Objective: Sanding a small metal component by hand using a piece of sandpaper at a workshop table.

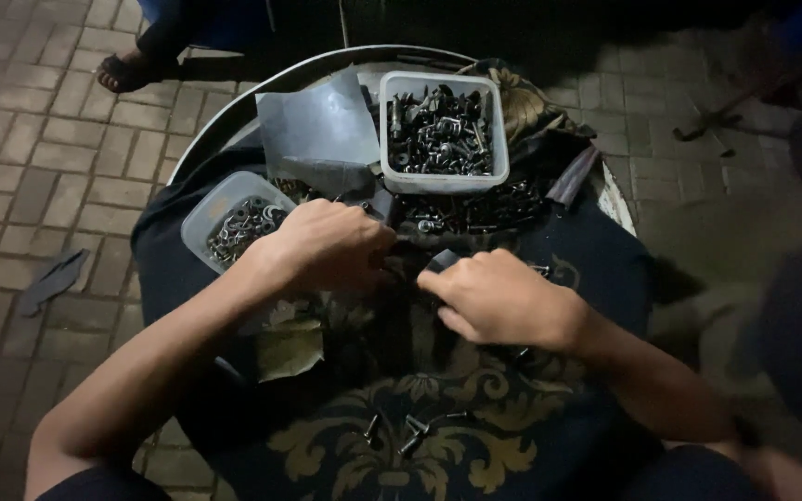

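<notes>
Translucent plastic tub (498, 130), dull metal bolts (440, 130), seemingly soft patterned cloth (401, 436)

I have only one view, from the head camera, looking steeply down and forward from close above both hands. The left hand (327, 246) and right hand (498, 299) sit mid-frame; the cloth-covered round desk (234, 111) fills most of it, with paving at the edges.
</notes>
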